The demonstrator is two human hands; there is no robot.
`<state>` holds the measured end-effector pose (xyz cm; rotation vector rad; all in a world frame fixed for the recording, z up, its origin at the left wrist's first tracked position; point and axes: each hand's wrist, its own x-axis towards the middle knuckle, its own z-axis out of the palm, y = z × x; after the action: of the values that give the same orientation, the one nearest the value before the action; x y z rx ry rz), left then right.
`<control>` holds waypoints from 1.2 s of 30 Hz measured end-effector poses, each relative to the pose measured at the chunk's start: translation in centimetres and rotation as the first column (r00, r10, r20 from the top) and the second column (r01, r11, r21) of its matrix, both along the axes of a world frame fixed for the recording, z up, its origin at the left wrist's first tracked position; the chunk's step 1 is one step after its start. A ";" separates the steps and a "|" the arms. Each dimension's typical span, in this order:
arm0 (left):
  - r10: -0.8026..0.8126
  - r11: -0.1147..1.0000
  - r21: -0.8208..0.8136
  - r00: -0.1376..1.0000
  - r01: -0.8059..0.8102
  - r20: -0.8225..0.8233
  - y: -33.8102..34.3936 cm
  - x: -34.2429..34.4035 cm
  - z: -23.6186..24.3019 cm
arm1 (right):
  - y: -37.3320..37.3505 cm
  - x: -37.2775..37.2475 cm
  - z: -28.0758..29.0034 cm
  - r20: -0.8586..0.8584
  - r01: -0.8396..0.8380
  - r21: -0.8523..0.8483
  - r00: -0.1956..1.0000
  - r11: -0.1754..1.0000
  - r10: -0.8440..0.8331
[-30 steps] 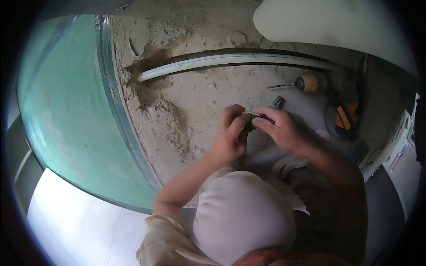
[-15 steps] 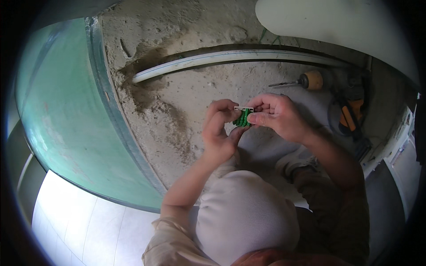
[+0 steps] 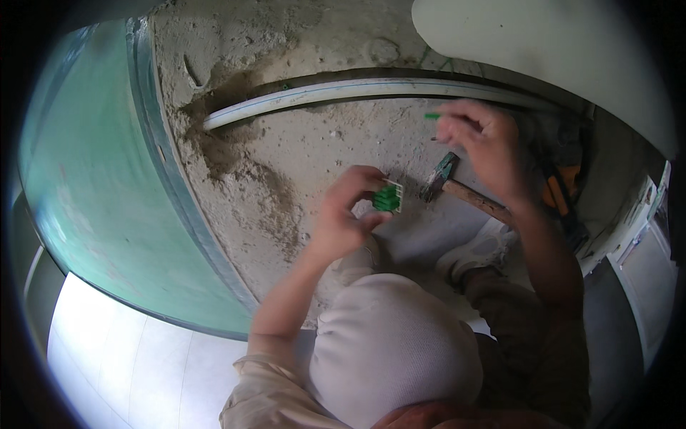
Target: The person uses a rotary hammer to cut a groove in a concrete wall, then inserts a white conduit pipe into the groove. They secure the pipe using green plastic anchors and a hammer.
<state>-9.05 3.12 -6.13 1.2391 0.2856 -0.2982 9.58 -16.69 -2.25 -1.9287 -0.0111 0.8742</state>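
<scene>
Between the fingers and thumb of my left hand (image 3: 343, 214) is a bundle of green plastic wall plugs (image 3: 386, 199) on a white plastic holder (image 3: 399, 194). My right hand (image 3: 486, 139), a little blurred, is raised to the right over the white pipe's right part. One small green wall plug (image 3: 431, 116) sticks out leftward from its pinched fingertips. Below this hand lies a hammer (image 3: 477, 200) with a wooden handle, partly covered by my right forearm.
A white pipe (image 3: 321, 94) with a blue line lies in a groove across the rough concrete floor (image 3: 286, 164). At right is an orange and black tool (image 3: 561, 186). A green panel (image 3: 93, 179) stands at left, a pale rounded shape (image 3: 536, 57) at upper right.
My right hand has left the bundle and moved up and right with one green wall plug. My left hand keeps the rest, now turned. The hammer shows; the drill is mostly covered.
</scene>
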 end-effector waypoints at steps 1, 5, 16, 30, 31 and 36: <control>-0.184 0.955 0.238 0.983 0.175 0.017 0.4 0.9 1.1 | 0.0 0.6 -0.6 0.168 -0.064 -0.066 0.983 0.996 0.074; -0.181 0.695 0.719 0.965 -0.010 0.188 1.6 4.6 0.8 | 2.8 2.4 -1.2 0.265 -0.086 -0.222 0.953 0.971 0.145; -0.160 0.438 0.851 0.906 -0.291 0.392 3.2 11.7 -5.8 | 5.9 2.2 -5.9 0.316 0.010 -0.404 0.940 0.915 0.129; -0.132 0.465 0.839 0.915 -0.282 0.381 3.1 11.2 -5.7 | 7.5 1.5 -7.5 0.342 0.069 -0.527 0.930 0.847 0.137; -0.133 0.466 0.840 0.916 -0.279 0.378 3.1 11.2 -5.7 | 7.6 1.5 -7.4 0.332 0.065 -0.536 0.933 0.842 0.140; -0.134 0.468 0.839 0.917 -0.277 0.377 3.0 11.1 -5.7 | 8.0 1.7 -7.2 0.283 0.083 -0.580 0.953 0.810 0.105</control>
<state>2.08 6.15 -11.84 2.3058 0.1222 0.2583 11.32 -8.72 -9.48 -2.6417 0.0749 0.6142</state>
